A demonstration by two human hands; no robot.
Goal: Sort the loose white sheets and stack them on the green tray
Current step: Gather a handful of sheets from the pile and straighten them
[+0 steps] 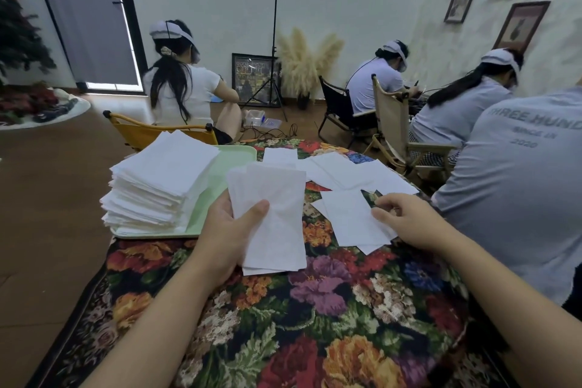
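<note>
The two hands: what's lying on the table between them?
In the head view, only flowered tablecloth shows between the left hand, holding sheets, and the right hand.
</note>
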